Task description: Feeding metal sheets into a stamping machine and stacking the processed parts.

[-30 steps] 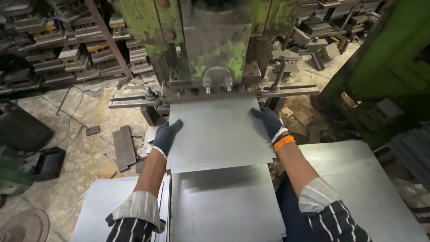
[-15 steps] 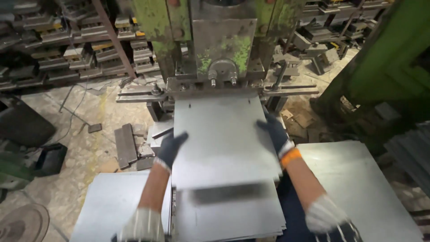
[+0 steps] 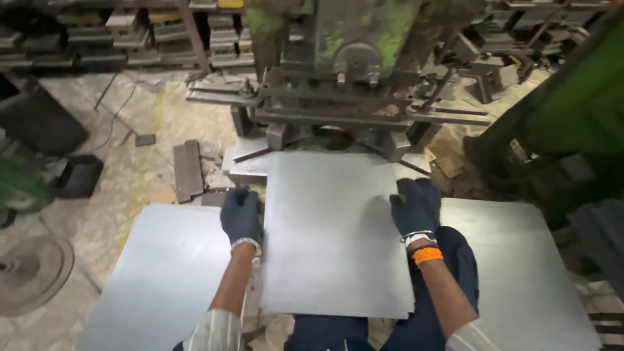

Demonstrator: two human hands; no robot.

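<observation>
Left hand (image 3: 242, 218) and right hand (image 3: 416, 207), gloved, grip opposite edges of the metal sheet (image 3: 331, 234), near the press (image 3: 344, 78).

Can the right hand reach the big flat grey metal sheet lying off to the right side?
Probably yes. The right hand rests on the middle grey metal sheet, and the big flat grey sheet on the right lies just beside it, with nothing between them.

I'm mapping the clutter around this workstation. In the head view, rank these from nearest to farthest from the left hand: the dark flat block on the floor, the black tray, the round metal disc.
From the left hand:
1. Dark flat block, just up-left.
2. Black tray, farther left.
3. Round metal disc, far lower left.
</observation>
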